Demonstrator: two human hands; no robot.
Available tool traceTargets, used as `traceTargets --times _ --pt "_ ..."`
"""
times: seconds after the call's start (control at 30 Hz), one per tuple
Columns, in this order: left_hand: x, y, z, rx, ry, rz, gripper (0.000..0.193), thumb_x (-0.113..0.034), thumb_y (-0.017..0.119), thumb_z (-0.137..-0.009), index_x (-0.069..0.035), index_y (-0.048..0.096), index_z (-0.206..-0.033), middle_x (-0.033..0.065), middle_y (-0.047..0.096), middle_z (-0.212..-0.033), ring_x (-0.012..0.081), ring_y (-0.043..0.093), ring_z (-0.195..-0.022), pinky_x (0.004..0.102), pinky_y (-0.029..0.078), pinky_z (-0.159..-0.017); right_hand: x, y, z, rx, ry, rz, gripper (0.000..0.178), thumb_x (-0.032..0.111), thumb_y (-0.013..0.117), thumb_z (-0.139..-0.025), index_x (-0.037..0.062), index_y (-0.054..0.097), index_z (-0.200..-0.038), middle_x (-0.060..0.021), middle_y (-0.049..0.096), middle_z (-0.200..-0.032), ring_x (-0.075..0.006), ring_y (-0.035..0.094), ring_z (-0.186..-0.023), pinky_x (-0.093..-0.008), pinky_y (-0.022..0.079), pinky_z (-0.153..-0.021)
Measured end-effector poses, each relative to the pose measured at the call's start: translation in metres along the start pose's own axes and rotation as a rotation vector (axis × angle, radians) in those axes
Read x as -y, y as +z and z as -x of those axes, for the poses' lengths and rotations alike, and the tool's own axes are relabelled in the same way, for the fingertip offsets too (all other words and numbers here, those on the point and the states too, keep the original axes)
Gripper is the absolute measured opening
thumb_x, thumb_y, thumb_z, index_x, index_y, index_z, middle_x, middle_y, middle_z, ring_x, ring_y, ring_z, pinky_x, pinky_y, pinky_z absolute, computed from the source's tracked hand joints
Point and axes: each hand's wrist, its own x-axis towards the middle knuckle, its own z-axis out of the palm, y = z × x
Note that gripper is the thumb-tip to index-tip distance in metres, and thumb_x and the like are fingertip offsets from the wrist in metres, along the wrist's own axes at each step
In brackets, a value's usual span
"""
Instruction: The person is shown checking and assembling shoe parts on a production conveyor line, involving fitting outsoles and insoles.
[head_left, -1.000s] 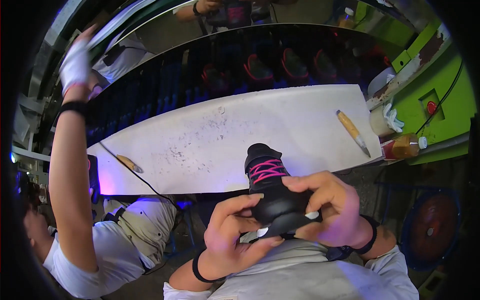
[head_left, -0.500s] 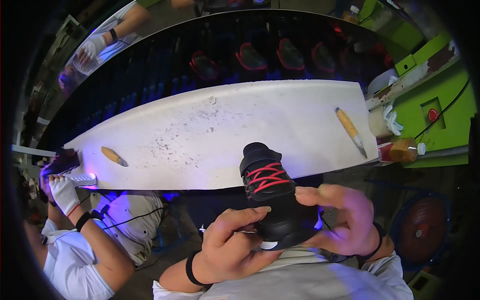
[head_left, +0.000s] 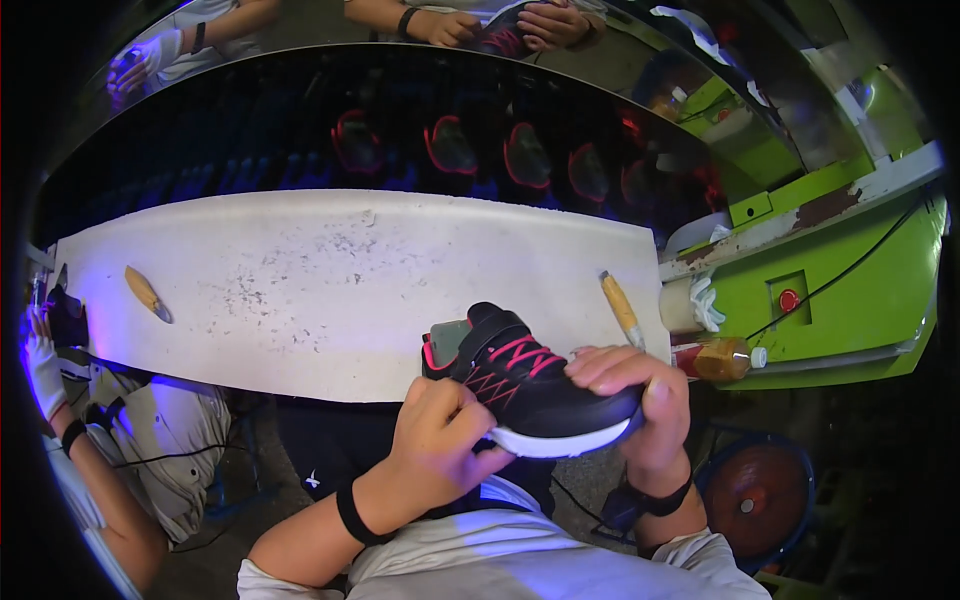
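A black sneaker (head_left: 530, 395) with pink-red laces and a white sole is between my two hands, held up over the near edge of the table. It lies tilted on its side, toe to the right, its strap and heel opening to the left. My left hand (head_left: 440, 440) is closed on the sole edge near the middle and heel, fingers curled. Around the toe, my right hand (head_left: 640, 395) has its fingers laid over the upper, with the thumb along the front. Part of the sole under the right hand is hidden.
Two yellow-handled tools (head_left: 148, 293) lie on the white tabletop (head_left: 330, 340), one at each end. Beyond is a dark conveyor (head_left: 250, 150) bearing several shoes. On the right stand a bottle (head_left: 720, 358) and a green machine (head_left: 840, 280). Co-workers' hands show at left and far side.
The sneaker has turned from upright, toe toward me, to sideways, toe right, showing its white sole. My right hand has moved onto the toe. The view has swung to the right.
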Motion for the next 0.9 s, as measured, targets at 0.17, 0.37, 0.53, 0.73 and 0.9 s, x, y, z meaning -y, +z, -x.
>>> traceTargets --times 0.17,0.37,0.53,0.73,0.9 --pt "0.006 0.012 -0.014 0.090 0.046 -0.218 0.036 -0.024 0.086 -0.060 -0.010 0.059 -0.079 0.0055 0.049 -0.077 0.0244 0.053 -0.069 0.0383 0.040 -0.065 0.018 -0.019 -0.010 -0.028 0.119 0.047 0.040 0.026 0.042 -0.102 -0.0063 0.066 -0.103 -0.0229 0.067 -0.110 -0.0310 0.065 -0.106 -0.0422 0.046 -0.102" --pt "-0.004 0.035 -0.035 0.219 0.072 -0.309 0.037 -0.027 0.084 -0.066 -0.012 0.056 -0.086 0.0055 0.051 -0.081 0.0221 0.058 -0.070 0.0374 0.040 -0.064 0.022 -0.021 0.000 -0.053 0.170 0.962 0.044 0.018 0.079 -0.073 -0.0014 0.058 -0.106 -0.0188 0.059 -0.102 -0.0362 0.058 -0.102 -0.0399 0.047 -0.090" --pt "-0.010 0.026 -0.036 0.355 -0.084 -0.333 0.043 -0.026 0.086 -0.064 -0.010 0.059 -0.094 0.0083 0.057 -0.091 0.0264 0.060 -0.078 0.0397 0.046 -0.072 0.019 -0.026 -0.010 -0.034 0.185 0.862 0.053 0.015 0.080 -0.068 0.0007 0.057 -0.113 -0.0157 0.060 -0.103 -0.0317 0.059 -0.100 -0.0390 0.048 -0.090" --pt "-0.043 -0.030 -0.047 -0.018 0.360 -0.237 0.057 -0.024 0.087 -0.069 -0.006 0.067 -0.119 0.0181 0.060 -0.117 0.0358 0.062 -0.100 0.0486 0.056 -0.082 0.041 0.024 -0.017 0.014 -0.035 -0.548 0.109 0.082 0.058 -0.080 -0.0051 0.039 -0.143 -0.0159 0.061 -0.125 -0.0255 0.056 -0.123 -0.0407 0.042 -0.109" --pt "-0.071 -0.101 -0.045 0.127 0.136 -0.520 0.052 -0.035 0.092 -0.063 -0.001 0.063 -0.089 0.0119 0.063 -0.089 0.0236 0.065 -0.067 0.0311 0.053 -0.051 -0.015 0.076 -0.007 0.198 -0.225 0.172 0.068 0.043 0.089 -0.070 0.0020 0.060 -0.115 -0.0136 0.058 -0.110 -0.0320 0.058 -0.104 -0.0418 0.047 -0.093"
